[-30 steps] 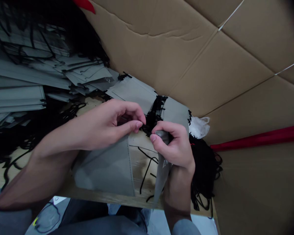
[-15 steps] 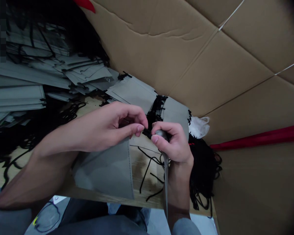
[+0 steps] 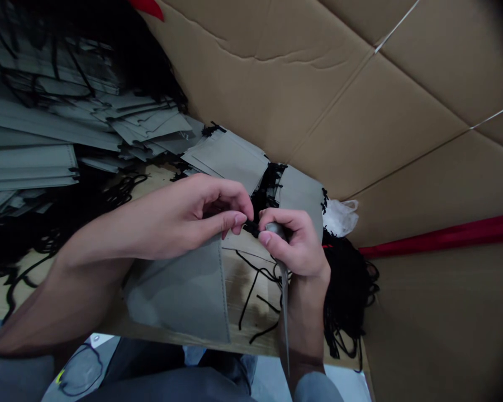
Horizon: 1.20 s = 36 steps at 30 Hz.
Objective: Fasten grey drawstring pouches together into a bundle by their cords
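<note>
My left hand (image 3: 212, 215) is closed in a pinch, thumb against forefinger, at one end of a short black cord (image 3: 252, 226). Facing it, my right hand (image 3: 295, 243) grips a thin grey panel (image 3: 284, 301), seen nearly edge-on and hanging down past the wrist. The cord meets the right fingertips beside the panel's upper end. Under my left hand and forearm, a flat grey panel (image 3: 180, 293) with a stitched edge lies at the table's front edge. Loose black cords (image 3: 255, 273) lie between the two panels. My palms and curled fingers are partly hidden.
Stacks of grey panels with black knotted ends (image 3: 230, 156) lie behind my hands. A large heap of grey panels (image 3: 46, 128) is at left. Black cord bundle (image 3: 346, 296) hangs at right near a clear plastic bag (image 3: 341, 216). Cardboard (image 3: 297, 100) walls the back.
Both hands stay almost where they were. The grey panel in my right hand has turned slightly, its lower end shifting a little. The black cord between the hands shows a bit more.
</note>
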Available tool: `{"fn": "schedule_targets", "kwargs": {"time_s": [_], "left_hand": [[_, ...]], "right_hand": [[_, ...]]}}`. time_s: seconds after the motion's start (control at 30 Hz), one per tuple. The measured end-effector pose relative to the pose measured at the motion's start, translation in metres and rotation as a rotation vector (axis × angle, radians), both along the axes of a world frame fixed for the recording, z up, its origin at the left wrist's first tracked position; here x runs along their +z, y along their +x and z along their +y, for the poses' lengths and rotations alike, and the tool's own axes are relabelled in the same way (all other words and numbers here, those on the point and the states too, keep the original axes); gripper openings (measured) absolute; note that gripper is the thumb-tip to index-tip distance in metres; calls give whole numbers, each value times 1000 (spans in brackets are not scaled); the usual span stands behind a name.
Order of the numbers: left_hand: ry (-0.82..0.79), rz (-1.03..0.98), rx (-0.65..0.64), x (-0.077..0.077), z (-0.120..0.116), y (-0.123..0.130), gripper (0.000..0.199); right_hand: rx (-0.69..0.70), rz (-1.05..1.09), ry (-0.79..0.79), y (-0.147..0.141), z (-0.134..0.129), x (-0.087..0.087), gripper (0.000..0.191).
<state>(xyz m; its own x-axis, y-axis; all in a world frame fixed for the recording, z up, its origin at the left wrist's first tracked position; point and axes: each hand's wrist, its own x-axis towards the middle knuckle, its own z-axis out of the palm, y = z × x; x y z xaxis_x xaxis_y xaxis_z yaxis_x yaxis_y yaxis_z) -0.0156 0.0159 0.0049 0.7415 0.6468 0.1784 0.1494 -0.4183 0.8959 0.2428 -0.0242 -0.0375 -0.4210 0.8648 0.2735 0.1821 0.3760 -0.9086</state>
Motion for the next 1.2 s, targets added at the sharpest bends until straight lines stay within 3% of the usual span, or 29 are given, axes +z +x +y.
{"fn": "schedule_targets", "kwargs": {"time_s": [1.2], "left_hand": [[-19,19,-3,2,-2,-1,21]], "right_hand": [[15,-11,-42,4,3,-4,18]]}}
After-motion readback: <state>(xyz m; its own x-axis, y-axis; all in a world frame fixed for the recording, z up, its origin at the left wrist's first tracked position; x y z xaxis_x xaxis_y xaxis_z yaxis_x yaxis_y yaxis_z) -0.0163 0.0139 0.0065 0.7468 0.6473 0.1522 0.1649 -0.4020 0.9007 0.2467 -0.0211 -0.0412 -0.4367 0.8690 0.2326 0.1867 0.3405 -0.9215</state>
